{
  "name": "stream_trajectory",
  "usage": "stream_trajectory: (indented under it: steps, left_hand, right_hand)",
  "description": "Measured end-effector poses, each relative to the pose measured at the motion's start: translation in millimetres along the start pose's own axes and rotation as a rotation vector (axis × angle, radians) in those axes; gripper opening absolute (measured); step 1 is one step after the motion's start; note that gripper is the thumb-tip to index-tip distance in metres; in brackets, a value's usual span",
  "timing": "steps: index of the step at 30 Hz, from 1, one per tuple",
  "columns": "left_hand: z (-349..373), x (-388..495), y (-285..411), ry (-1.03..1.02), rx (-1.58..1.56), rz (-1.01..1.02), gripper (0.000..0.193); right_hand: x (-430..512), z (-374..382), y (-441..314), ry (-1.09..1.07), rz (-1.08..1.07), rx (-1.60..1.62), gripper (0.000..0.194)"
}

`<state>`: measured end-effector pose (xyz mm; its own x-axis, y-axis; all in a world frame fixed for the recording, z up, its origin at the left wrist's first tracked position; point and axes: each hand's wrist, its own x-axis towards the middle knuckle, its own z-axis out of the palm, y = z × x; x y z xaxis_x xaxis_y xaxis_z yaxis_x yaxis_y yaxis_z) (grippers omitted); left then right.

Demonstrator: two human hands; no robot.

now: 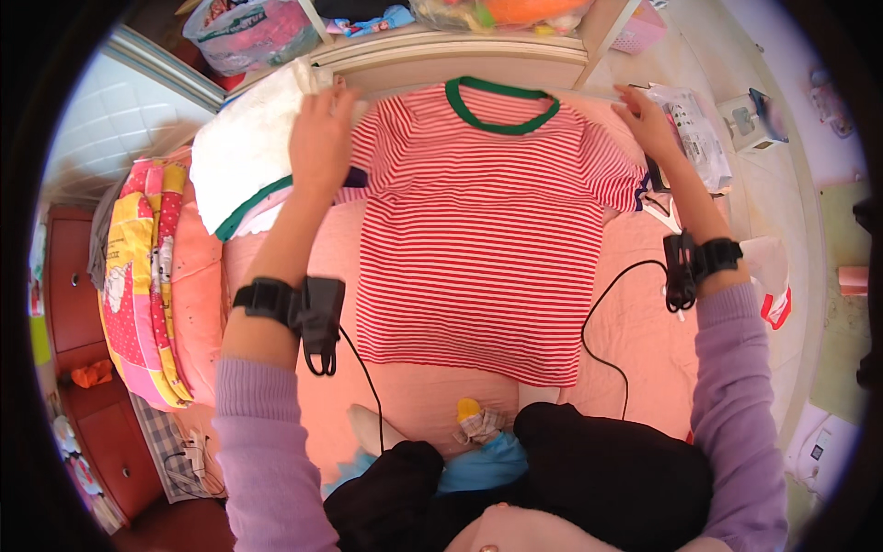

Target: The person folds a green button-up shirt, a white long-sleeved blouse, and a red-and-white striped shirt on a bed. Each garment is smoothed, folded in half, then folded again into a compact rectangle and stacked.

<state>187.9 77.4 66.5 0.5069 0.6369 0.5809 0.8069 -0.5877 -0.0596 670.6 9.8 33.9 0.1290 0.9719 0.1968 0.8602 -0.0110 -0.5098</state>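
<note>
A red-and-white striped short-sleeved T-shirt [476,248] lies spread on a pink bed sheet [648,310], its green collar at the far end and its hem towards me. My left hand [322,134] is by the sleeve on the left, over the edge of a pile of white clothes [241,152]; whether its fingers touch any cloth I cannot tell. Beyond the right sleeve, my right hand [645,121] hovers with its fingers apart and nothing in it. Dark trim edges both sleeves, the left one partly behind my wrist.
Folded patterned bedding [134,276] is stacked at the left. Shelves with a filled plastic bag [252,31] stand at the far side. A clear plastic package [693,138] lies right of my right hand. Black cables run from both wrist devices across the sheet. A blue cloth [483,469] lies near my legs.
</note>
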Motion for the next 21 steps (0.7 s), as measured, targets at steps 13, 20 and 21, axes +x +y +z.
stream_trajectory:
  steps: [13, 20, 21]
  left_hand:
    - [-49.9, -261.4, 29.2, -1.024, -0.493, -0.165, 0.038]
    - [-50.6, -297.4, 29.3, -0.88, -0.863, -0.986, 0.042]
    - [-48.0, -299.3, 33.6, -0.873, -0.927, -1.045, 0.041]
  right_hand:
    - [-338.8, 5.7, -25.2, -1.769, 0.436, 0.315, 0.044]
    - [-370.2, 16.7, -11.3, -1.146, 0.555, 0.213, 0.036]
    - [-370.2, 27.6, -14.2, -0.92, 0.712, 0.376, 0.032]
